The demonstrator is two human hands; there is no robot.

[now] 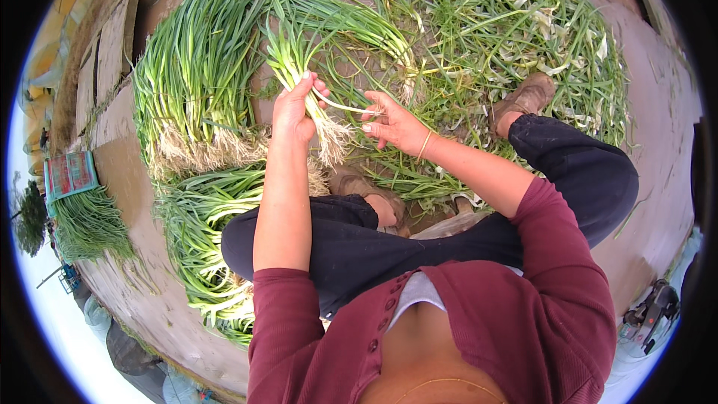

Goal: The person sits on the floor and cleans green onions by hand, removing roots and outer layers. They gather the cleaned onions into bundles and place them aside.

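My left hand is closed around a bunch of green onions, its leaves pointing up and away and its pale roots hanging to the lower right. To the right, my right hand pinches the root end of a single thin stalk that slants out of the bunch. A large pile of green onions lies to the left, roots towards me. Beyond my hands, a smaller bunch lies on the ground with its roots to the right.
Loose leaves and peelings cover the ground at the right, around my shoe. More green onions lie beside my knee at the left. A green and red crate stands farther left by another onion heap. The concrete ground looks wet.
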